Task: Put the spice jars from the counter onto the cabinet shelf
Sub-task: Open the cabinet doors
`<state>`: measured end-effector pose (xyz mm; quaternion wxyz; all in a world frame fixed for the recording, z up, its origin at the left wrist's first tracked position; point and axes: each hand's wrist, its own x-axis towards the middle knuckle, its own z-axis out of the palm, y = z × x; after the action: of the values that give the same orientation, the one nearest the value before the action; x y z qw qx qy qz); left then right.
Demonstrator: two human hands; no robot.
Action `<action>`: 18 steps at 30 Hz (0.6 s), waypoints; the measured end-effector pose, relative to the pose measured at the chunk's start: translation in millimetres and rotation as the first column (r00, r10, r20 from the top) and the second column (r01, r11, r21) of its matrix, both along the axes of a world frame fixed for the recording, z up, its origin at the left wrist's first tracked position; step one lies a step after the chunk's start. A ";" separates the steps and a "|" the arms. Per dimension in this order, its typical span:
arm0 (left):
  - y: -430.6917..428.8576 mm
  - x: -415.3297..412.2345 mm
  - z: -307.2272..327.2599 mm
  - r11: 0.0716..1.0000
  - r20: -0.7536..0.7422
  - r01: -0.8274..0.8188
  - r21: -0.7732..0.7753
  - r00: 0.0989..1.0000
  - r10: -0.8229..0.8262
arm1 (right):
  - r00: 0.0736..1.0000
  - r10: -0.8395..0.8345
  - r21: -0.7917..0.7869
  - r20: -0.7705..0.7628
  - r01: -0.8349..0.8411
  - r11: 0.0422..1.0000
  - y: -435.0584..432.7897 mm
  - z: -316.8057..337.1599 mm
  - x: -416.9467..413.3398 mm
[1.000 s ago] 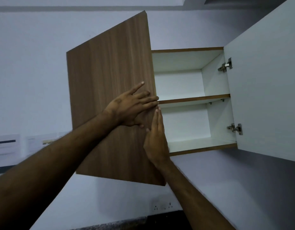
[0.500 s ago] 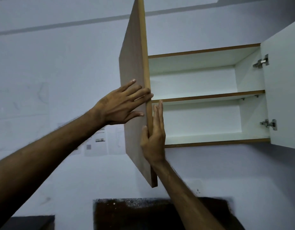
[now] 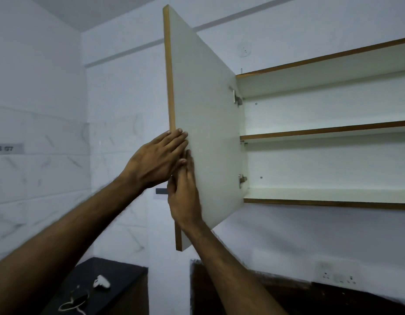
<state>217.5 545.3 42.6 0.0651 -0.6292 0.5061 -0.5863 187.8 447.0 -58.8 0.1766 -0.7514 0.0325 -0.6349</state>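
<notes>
Open cabinet (image 3: 333, 87) at 3 o'clock, cabinet shelf (image 3: 322, 130) bare. Its door (image 3: 203, 105) at 12. Dark counter (image 3: 119, 275) at 7; spice jars not in view. Centre: left hand (image 3: 156, 160) and right hand (image 3: 184, 196), fingers straight, flat against door's free edge, gripping nothing. Risk: door swings back when released, blocking shelf. Versus 0.5 s ago: door past edge-on, white inner face showing.

- The cabinet door (image 3: 206, 123) stands open outward, its free edge toward the camera. It bars any reach into the cabinet (image 3: 322, 203) from the left.
- Right of the door the front is open, so a hand passes straight in.
- The middle shelf (image 3: 322, 130) splits the opening into an upper and a lower bay.
- Two hinges (image 3: 237, 100) project at the left wall, one in each bay.
</notes>
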 end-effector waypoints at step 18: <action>-49.6 -45.9 -91.3 0.944 -0.086 -0.327 -0.043 0.943 0.323 | 0.820 0.006 -0.087 -0.572 -0.067 0.994 -58.5 -51.1 -89.7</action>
<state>171.6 495.8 -48.7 0.1232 -0.7280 0.3807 -0.5567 98.1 388.5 -109.8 0.1320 -0.9154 0.0367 -0.3784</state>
